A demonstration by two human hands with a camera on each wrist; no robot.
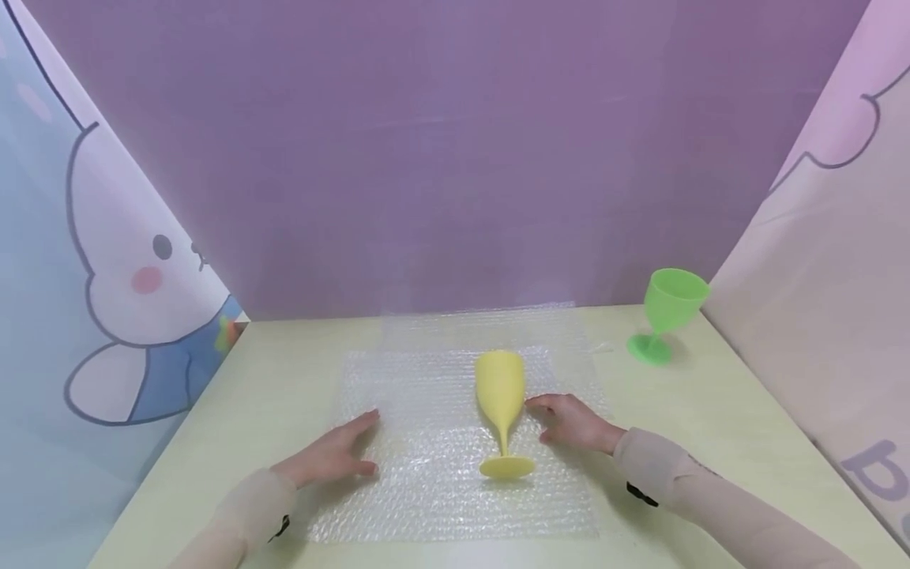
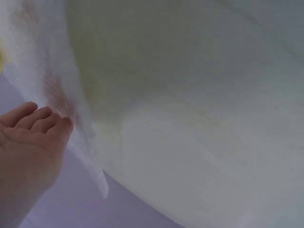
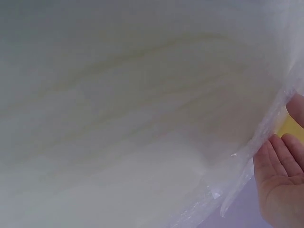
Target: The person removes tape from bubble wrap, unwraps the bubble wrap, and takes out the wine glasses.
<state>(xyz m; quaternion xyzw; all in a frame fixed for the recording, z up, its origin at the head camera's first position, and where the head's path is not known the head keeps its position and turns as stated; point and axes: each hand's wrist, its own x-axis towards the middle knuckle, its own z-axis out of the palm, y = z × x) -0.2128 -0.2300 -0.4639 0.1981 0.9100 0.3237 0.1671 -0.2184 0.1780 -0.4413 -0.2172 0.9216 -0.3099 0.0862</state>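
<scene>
A yellow plastic goblet [image 1: 500, 387] lies on its side on a sheet of bubble wrap [image 1: 426, 474], foot toward me and bowl toward the back wall. My right hand [image 1: 577, 423] is just right of the goblet, fingertips right at its bowl in the head view, thumb and fingers spread apart. Over the left part of the sheet, my left hand [image 1: 330, 454] has its thumb and fingers apart and holds nothing. In the left wrist view the fingers [image 2: 45, 118] are loosely bent beside the wrap's edge; the right wrist view shows the right fingers [image 3: 280, 159] by the wrap, with yellow behind them.
A green goblet [image 1: 674, 304] stands upright at the back right of the pale yellow table [image 1: 284, 371]. Behind the table rises a purple wall [image 1: 455, 158]. Printed cloth panels flank both sides, the left one with a cartoon rabbit [image 1: 142, 237].
</scene>
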